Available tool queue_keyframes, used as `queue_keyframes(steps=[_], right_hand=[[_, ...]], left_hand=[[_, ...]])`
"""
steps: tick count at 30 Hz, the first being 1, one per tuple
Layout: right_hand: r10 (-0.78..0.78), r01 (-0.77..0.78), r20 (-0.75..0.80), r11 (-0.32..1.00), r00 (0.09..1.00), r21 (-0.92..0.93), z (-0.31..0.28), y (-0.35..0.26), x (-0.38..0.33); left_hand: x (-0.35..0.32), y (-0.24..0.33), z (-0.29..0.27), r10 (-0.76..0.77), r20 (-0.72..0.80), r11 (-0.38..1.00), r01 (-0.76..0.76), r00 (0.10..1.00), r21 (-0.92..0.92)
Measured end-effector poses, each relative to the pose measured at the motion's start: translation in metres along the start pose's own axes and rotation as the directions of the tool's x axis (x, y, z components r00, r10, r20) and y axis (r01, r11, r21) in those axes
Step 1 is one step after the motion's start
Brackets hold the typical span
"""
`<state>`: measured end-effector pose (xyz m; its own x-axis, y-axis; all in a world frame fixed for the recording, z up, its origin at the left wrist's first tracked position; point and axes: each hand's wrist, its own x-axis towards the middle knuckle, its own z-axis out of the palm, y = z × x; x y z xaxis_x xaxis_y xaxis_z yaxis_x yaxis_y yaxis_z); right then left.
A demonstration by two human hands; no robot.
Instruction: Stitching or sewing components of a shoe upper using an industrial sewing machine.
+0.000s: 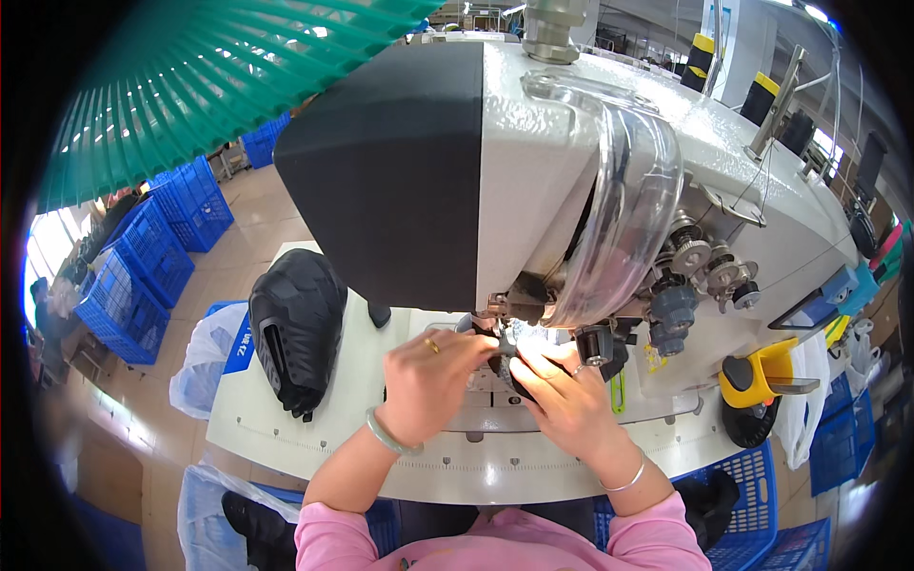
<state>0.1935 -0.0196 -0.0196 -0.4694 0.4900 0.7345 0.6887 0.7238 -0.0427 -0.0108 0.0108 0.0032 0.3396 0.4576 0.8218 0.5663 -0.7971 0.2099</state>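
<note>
Both hands work close together under the head of an industrial sewing machine [533,171], by its presser foot and needle area. My left hand [426,376] has thumb and fingers pinched on the left edge of a black fabric piece [506,369]; it looks like a shoe upper, but most is hidden. From the other side my right hand [571,398] presses its bent fingers on the same piece. A bright lamp lights the spot, and the needle itself cannot be made out. Left of the machine, black shoe uppers [300,328] lie nested on the white table [381,455].
A green ribbed plastic shape [209,86] hangs over the upper left. Right of my hands are a slim green tool [618,390] and a yellow holder [762,373]. Blue crates [143,309] stand at left; another blue crate [757,495] with black pieces is below right.
</note>
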Motion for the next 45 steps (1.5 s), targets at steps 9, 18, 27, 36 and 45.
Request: queue_keyframes(steps=[9, 18, 27, 36, 45], right_hand=[[0.089, -0.089, 0.000, 0.996, 0.996, 0.003, 0.004, -0.003, -0.003], [0.146, -0.146, -0.016, 0.989, 0.989, -0.031, 0.003, -0.008, 0.000], [0.141, -0.144, -0.084, 0.989, 0.986, -0.027, 0.013, -0.013, 0.001], [0.091, -0.085, -0.145, 0.995, 0.985, 0.048, 0.017, -0.009, -0.009], [0.090, -0.096, -0.199, 0.995, 0.976, -0.022, 0.027, -0.016, -0.008]], left_hand=[[-0.004, 0.010, 0.004, 0.086, -0.057, 0.993, -0.081, 0.995, 0.083], [-0.006, 0.013, 0.004, 0.122, -0.014, 0.982, -0.119, 0.992, 0.149], [-0.005, 0.014, 0.005, 0.109, 0.030, 0.983, -0.113, 0.994, 0.142], [-0.007, 0.009, 0.008, -0.218, -0.006, 0.972, 0.216, 0.976, -0.096], [-0.017, 0.013, 0.017, 0.090, -0.105, 0.990, -0.078, 0.990, 0.115]])
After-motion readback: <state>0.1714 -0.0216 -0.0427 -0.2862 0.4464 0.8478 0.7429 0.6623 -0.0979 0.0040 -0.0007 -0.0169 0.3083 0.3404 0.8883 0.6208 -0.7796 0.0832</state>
